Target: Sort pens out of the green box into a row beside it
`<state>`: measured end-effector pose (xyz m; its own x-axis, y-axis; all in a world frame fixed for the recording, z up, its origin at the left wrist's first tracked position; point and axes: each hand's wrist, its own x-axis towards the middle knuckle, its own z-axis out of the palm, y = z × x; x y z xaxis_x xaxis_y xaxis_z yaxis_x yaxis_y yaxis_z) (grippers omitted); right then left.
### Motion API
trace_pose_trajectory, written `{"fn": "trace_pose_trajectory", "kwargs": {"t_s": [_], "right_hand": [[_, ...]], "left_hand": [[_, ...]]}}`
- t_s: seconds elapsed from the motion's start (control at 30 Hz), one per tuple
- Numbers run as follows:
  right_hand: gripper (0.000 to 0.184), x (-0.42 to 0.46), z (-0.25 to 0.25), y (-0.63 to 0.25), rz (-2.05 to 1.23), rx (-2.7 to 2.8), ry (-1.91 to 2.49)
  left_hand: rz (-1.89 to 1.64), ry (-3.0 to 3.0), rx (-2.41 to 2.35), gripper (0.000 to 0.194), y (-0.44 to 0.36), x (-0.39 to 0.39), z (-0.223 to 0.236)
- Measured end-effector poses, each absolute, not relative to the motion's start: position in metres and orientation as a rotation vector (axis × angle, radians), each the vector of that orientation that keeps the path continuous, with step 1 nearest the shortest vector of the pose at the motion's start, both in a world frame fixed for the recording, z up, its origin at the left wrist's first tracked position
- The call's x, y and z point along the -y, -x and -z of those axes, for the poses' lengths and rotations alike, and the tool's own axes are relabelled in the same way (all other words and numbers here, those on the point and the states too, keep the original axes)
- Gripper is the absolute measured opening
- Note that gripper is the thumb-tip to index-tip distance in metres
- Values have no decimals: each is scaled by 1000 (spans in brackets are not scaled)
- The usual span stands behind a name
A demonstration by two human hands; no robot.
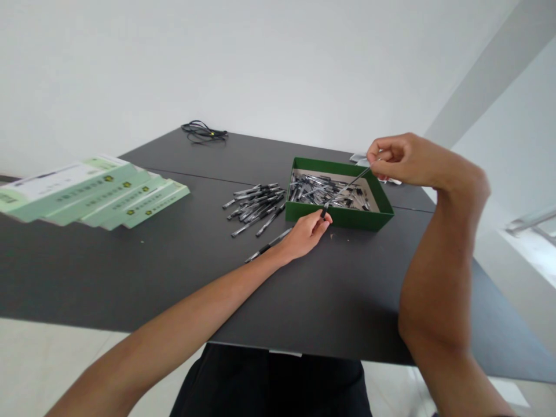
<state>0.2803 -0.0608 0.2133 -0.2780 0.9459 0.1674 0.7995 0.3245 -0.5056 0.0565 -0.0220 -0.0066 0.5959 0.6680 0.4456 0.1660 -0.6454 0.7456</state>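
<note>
My left hand [307, 233] is closed by the near wall of a green box [336, 217], pinching a pen [325, 208] by its black part. Over the box's right side my right hand [393, 159] is raised, its fingers pinched on the upper end of a thin, clear, refill-like stick [354, 180]. That stick slants down to the pen in my left hand; whether the two are joined is too small to tell. Many black-and-clear pens [330, 188] lie jumbled inside the box. Left of it, a pile of similar pens [256, 202] rests on the table.
A single pen [264, 248] lies beside my left wrist. Overlapping light-green boxes or booklets [108, 194] lie at the left of the dark table [182, 272]. A coiled black cable [203, 132] is at the back. Behind the green box sits whitish crumpled material [358, 158].
</note>
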Motion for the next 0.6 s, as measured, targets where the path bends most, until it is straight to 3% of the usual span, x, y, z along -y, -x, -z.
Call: {"fn": "trace_pose_trajectory", "kwargs": {"t_s": [0.6], "right_hand": [[21, 65, -217, -252, -394, 2141, 1480]], "left_hand": [[-971, -2184, -642, 30, -56, 23, 6]]}}
